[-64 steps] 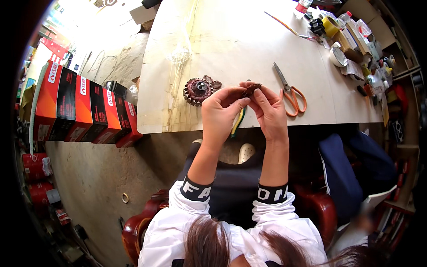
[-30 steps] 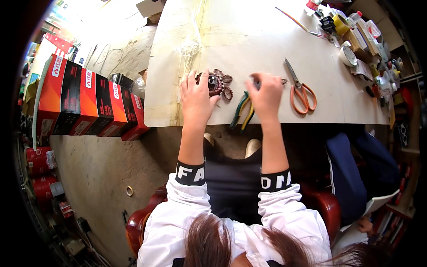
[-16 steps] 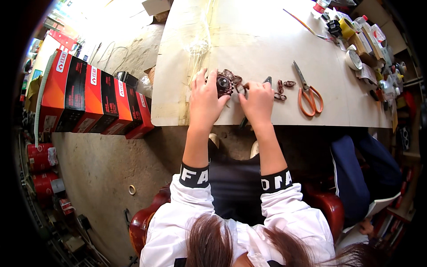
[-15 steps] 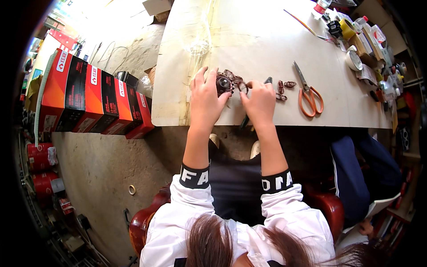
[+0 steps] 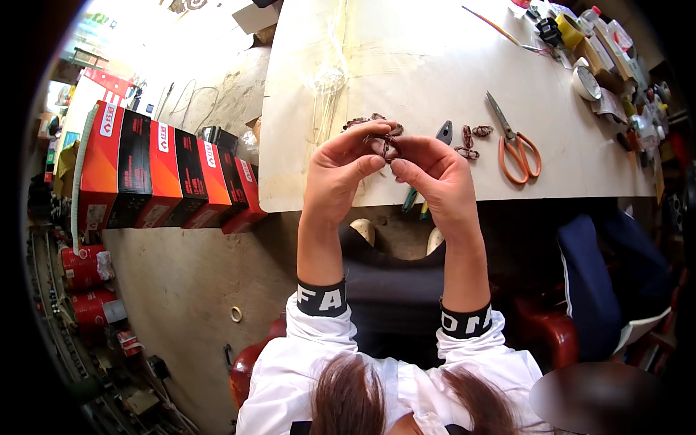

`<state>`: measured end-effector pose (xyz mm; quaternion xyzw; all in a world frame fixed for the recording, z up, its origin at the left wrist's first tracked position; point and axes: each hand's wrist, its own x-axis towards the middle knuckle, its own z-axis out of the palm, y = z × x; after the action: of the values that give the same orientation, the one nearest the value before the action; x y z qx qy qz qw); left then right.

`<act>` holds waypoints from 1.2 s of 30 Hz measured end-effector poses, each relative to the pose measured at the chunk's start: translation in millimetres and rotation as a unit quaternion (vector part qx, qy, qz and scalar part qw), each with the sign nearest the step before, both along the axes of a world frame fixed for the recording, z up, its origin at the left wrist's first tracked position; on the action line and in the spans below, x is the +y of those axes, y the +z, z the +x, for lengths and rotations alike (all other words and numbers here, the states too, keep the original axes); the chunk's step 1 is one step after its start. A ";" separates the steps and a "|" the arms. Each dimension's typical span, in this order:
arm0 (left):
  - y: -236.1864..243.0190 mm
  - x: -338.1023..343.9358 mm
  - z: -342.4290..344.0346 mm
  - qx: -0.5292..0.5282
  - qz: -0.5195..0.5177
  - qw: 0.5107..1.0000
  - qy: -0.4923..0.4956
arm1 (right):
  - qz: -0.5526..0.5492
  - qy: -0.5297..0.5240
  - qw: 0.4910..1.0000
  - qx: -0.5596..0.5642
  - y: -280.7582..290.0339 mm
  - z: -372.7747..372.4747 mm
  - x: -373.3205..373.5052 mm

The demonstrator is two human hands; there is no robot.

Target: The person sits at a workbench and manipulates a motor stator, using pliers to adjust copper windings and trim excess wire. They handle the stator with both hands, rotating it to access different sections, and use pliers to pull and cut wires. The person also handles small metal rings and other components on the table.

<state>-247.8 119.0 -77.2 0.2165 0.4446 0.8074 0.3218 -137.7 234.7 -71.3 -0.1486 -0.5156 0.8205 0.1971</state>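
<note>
Just over the table's near edge, my left hand (image 5: 339,163) and my right hand (image 5: 438,174) meet at their fingertips. Between them they pinch a small loop of dark red-brown cord or wire (image 5: 385,148), and skin shows through its middle. More of the same dark red twisted material (image 5: 362,120) lies behind my left fingers, mostly hidden. Pliers (image 5: 444,132) rest beside my right hand, their green handles reaching past the table edge. Farther right are several small dark red twisted bundles (image 5: 467,153) and orange-handled scissors (image 5: 518,145).
Pale strands (image 5: 328,83) lie on the table (image 5: 420,58). A thin brush (image 5: 493,25), yellow tape (image 5: 569,30) and a white roll (image 5: 586,83) sit at the far right. Red and black boxes (image 5: 170,163) stand left. A person's dark blue trouser leg (image 5: 591,283) shows on the right.
My left hand has left the round dark red piece on the table. Both hands have come together, raised nearer to me, holding the small loop; the pliers are more exposed.
</note>
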 end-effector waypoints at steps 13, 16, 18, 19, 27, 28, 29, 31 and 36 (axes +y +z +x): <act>-12.4 7.4 4.4 0.042 0.044 0.997 -0.042 | -0.139 0.026 0.990 0.016 -3.3 11.3 -0.1; -11.3 8.7 5.4 0.018 0.038 0.998 -0.043 | -0.132 0.008 0.991 0.008 -4.2 10.0 -3.1; -14.5 7.7 3.8 -0.005 0.050 0.997 -0.056 | -0.131 0.010 0.991 0.008 -2.7 10.4 -4.1; -15.6 7.1 3.0 -0.017 0.055 0.996 -0.062 | -0.131 0.011 0.991 0.007 -2.2 10.7 -4.2; -11.9 3.5 1.9 -0.068 0.042 0.993 -0.085 | -0.102 0.020 0.995 0.002 -0.2 12.9 -3.3; -11.6 4.0 2.7 -0.070 0.041 0.993 -0.082 | -0.097 0.018 0.995 0.001 -0.2 12.9 -3.3; -11.5 4.4 3.3 -0.072 0.043 0.993 -0.079 | -0.099 0.013 0.995 0.002 -0.5 12.7 -3.9; -11.6 5.4 4.6 -0.075 0.047 0.993 -0.072 | -0.104 0.003 0.995 0.003 -1.6 11.9 -5.6; -10.3 8.1 8.5 -0.056 0.030 0.997 -0.034 | -0.082 -0.032 0.996 0.018 -4.2 9.0 -10.2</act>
<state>-239.2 127.1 -87.5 0.1955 0.3937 0.8199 0.3667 -128.7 224.6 -75.4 -0.1657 -0.4380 0.8559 0.2193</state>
